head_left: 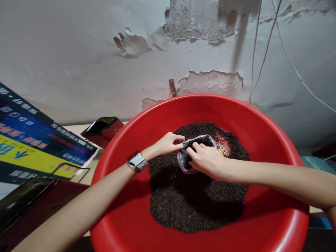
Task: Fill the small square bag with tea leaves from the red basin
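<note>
A big red plastic basin (275,133) fills the middle of the view, holding a heap of dark loose tea leaves (194,203). Over the heap I hold a small clear plastic bag (183,164), partly filled with the leaves. My left hand (168,144), with a silver watch on its wrist, pinches the bag's left rim. My right hand (207,160) is closed on the bag's front side and mouth. A red and gold printed patch (223,147) shows among the leaves just behind the bag.
A peeling white wall (105,63) stands close behind the basin, with thin cords (265,52) hanging at the right. At left lie a blue and yellow printed poster (31,140), a dark red box with a black lid (102,127) and a dark red tray (31,206).
</note>
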The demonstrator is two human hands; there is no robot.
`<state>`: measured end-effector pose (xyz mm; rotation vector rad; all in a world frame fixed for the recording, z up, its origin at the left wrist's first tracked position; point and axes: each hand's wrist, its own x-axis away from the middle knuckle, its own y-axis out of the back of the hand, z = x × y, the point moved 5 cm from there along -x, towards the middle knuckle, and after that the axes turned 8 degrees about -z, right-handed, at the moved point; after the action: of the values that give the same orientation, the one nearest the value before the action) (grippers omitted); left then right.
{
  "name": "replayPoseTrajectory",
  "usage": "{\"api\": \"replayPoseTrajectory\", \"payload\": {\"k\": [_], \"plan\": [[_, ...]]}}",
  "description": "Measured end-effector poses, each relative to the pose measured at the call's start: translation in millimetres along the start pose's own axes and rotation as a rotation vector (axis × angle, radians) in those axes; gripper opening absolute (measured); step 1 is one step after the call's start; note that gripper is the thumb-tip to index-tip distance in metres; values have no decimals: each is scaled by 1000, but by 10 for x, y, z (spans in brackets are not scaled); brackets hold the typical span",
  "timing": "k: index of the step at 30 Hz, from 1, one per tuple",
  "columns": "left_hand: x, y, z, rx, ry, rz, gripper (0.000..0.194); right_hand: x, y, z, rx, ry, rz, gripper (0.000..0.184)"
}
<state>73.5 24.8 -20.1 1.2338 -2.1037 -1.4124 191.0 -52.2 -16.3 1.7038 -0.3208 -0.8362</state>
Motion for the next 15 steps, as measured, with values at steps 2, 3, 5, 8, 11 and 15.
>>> {"api": "replayPoseTrajectory", "payload": {"k": [2,3,5,8,11,15], "plan": [[0,-3,1,7,-1,2,17,15,4,18,73,31,-57,20],[1,-4,3,4,-3,2,17,42,9,81,80,84,-85,19],[3,-5,7,-6,-9,1,16,135,12,278,31,244,-112,18],[7,-5,5,-10,-15,4,16,361,-58,607,-164,541,-18,19],[10,-1,-8,-4,-15,9,16,594,-261,752,-310,650,177,47],[11,6,-16,-10,-22,2,17,814,-668,715,-369,515,453,69]]}}
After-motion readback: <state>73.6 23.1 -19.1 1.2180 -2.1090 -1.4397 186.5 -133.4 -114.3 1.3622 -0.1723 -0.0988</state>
